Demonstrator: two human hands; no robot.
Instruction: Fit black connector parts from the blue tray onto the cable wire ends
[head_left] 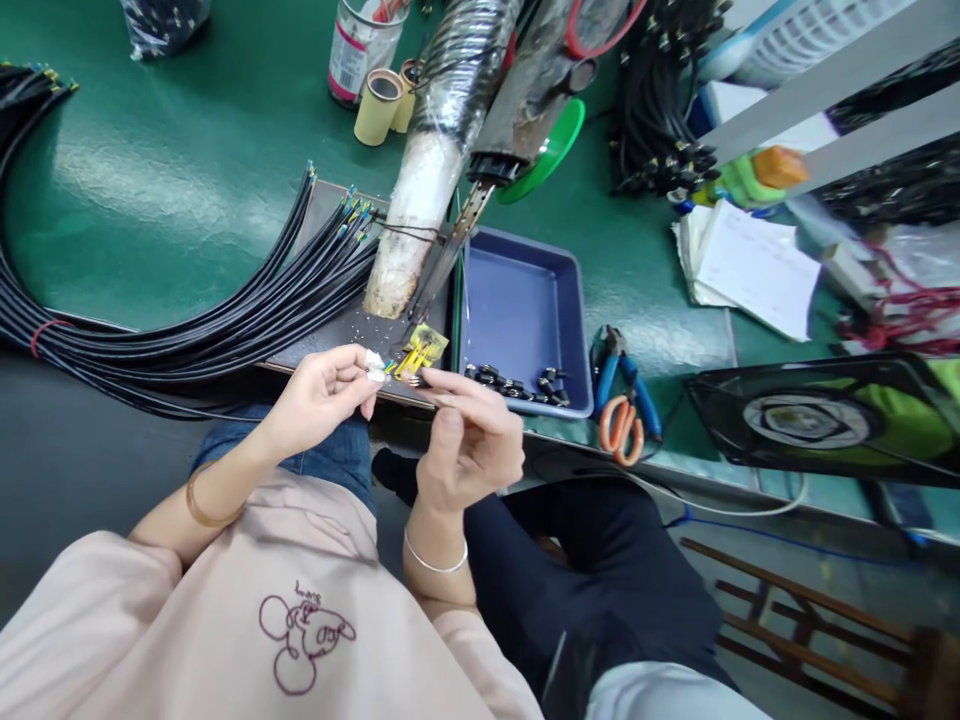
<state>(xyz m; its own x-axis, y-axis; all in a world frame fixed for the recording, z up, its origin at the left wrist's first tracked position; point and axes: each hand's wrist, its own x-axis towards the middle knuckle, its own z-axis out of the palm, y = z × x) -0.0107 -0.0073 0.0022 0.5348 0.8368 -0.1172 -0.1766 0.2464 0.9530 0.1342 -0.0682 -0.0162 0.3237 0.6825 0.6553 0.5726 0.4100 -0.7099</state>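
Fingers of the left hand (pixel 319 393), white coverings at their tips, are pinched together, apparently on a tiny wire end (pixel 389 368) that pokes out just past them toward the right hand (pixel 472 440). On that side, thumb and index finger curl close to each other beside a small metallic piece (pixel 414 381); whether they grip it, I cannot tell. Just beyond both sets of fingertips lies a yellow pad (pixel 429 343), and past it a metal tool like a soldering iron (pixel 454 245) points down toward them. If its tip is hot, a slight forward drift could burn a finger or scorch insulation. Parts this small could also slip from a loose pinch and get lost by the cable bundle (pixel 247 335) to the fingers' left.
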